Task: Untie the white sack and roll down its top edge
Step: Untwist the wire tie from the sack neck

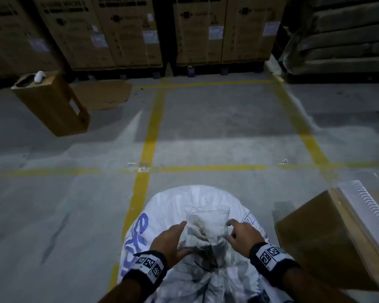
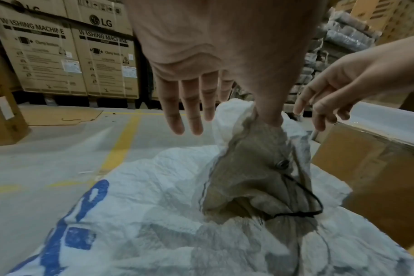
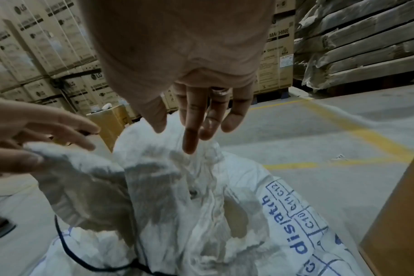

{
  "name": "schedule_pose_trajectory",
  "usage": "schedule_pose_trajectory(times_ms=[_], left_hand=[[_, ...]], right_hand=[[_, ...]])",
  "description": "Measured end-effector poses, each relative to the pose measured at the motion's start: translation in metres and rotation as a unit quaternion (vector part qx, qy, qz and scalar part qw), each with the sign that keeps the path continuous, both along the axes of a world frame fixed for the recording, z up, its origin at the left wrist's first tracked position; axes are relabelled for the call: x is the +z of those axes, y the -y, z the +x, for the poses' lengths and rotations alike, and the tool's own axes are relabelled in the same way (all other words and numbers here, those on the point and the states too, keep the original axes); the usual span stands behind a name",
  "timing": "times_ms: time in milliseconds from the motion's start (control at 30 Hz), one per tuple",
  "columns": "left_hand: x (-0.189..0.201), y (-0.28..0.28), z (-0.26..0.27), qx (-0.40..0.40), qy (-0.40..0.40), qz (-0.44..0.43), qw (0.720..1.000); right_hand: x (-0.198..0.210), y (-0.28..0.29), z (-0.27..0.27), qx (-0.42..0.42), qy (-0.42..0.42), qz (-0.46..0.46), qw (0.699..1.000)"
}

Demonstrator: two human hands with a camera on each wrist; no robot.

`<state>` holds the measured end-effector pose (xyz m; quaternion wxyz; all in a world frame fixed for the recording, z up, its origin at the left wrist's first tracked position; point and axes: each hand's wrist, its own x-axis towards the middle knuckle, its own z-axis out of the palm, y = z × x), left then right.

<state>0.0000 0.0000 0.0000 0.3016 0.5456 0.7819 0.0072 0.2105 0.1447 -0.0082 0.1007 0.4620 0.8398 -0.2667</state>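
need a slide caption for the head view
Both hands, left hand and right hand, reach to the gathered neck of a white sack, its black cord still tied, on a warehouse floor.

White sack (image 1: pixel 197 200), blue print, seemingly black tie (image 2: pixel 303 214).

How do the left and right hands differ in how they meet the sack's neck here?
The left hand has its thumb against the gathered neck of the sack with fingers straight; the right hand has loosely bent fingers at the neck's other side. The right hand wears a ring, the left shows none. Neither plainly grips the fabric. Both flank the neck above the black tie, which still circles it.
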Motion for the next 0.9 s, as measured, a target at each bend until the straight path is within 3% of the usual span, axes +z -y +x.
schedule_pose_trajectory(times_ms=[167, 400, 567, 733, 900], left_hand=[[-0.047, -0.02, 0.001, -0.029, -0.031, 0.054, 0.998], [-0.085, -0.035, 0.001, -0.013, -0.016, 0.219, 0.976], [-0.083, -0.028, 0.018, 0.009, -0.021, 0.277, 0.961], [-0.08, -0.005, 0.038, 0.071, -0.006, 0.278, 0.958], [-0.087, 0.035, 0.054, 0.158, -0.023, 0.347, 0.924]], right_hand=[[-0.042, 0.001, -0.004, 0.057, 0.022, 0.001, 0.998], [-0.079, 0.008, -0.008, 0.078, -0.053, 0.133, 0.987], [-0.103, 0.024, -0.014, 0.035, -0.065, 0.173, 0.982], [-0.102, 0.037, -0.01, -0.004, -0.115, 0.125, 0.985], [-0.091, 0.05, 0.008, -0.063, -0.15, 0.117, 0.98]])
